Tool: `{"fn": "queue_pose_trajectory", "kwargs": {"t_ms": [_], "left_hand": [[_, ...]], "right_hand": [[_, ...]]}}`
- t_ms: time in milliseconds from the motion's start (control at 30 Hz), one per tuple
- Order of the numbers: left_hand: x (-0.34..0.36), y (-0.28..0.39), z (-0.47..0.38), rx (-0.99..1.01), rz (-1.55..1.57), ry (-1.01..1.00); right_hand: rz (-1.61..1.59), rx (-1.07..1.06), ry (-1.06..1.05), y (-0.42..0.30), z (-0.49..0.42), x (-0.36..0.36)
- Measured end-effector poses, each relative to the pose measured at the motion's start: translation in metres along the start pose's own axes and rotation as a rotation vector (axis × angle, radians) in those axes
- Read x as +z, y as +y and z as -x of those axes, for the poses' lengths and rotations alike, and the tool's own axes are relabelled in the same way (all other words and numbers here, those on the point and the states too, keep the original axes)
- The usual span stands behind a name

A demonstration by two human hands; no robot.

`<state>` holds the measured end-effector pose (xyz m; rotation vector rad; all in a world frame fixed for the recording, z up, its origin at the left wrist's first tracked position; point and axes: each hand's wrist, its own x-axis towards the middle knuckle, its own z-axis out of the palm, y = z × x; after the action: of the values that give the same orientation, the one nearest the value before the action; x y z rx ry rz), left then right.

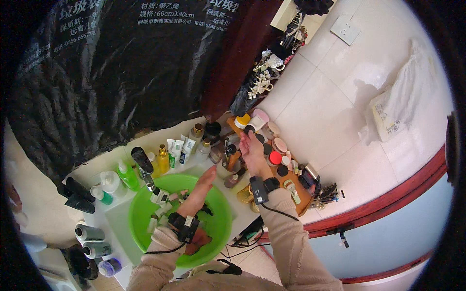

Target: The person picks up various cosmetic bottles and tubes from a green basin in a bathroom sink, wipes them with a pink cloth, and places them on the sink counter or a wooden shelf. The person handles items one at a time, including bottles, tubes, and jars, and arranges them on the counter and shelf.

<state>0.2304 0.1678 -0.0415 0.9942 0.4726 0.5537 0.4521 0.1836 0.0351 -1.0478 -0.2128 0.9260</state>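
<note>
My left hand reaches over a green plastic basin, its fingers extended and holding nothing visible. Small bottles and boxes lie inside the basin, along with a reddish item partly hidden by my wrist. My right hand is above a wooden tray of cosmetics at the right. Its fingertips are at the black cap of a pale tube; whether they grip it is unclear. Close to that hand are a yellow-and-white jar, a red-lidded jar and a brush cup.
Behind the basin stand a faucet, pump bottles, a yellow bottle and white tubes. Several bottles line the counter's left edge. Black plastic sheeting hangs behind. A white bag hangs on the tiled wall.
</note>
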Motion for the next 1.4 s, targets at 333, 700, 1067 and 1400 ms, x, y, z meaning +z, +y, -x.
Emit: {"fn": "queue_pose_trajectory", "kwargs": {"t_ms": [333,700,1067,1400], "left_hand": [[0.010,0.009,0.020,0.121,0.112,0.001],[0.046,-0.025,0.054,0.111,0.054,0.077],[0.059,-0.041,0.083,-0.001,-0.263,-0.139],[0.068,-0.009,0.111,-0.013,-0.265,-0.048]], "right_hand": [[0.405,0.048,-0.309,0.073,0.156,-0.050],[0.615,-0.133,-0.345,0.082,0.221,-0.081],[0.371,0.019,0.156,0.046,0.211,-0.170],[0.662,-0.192,0.241,0.051,0.064,-0.208]]}}
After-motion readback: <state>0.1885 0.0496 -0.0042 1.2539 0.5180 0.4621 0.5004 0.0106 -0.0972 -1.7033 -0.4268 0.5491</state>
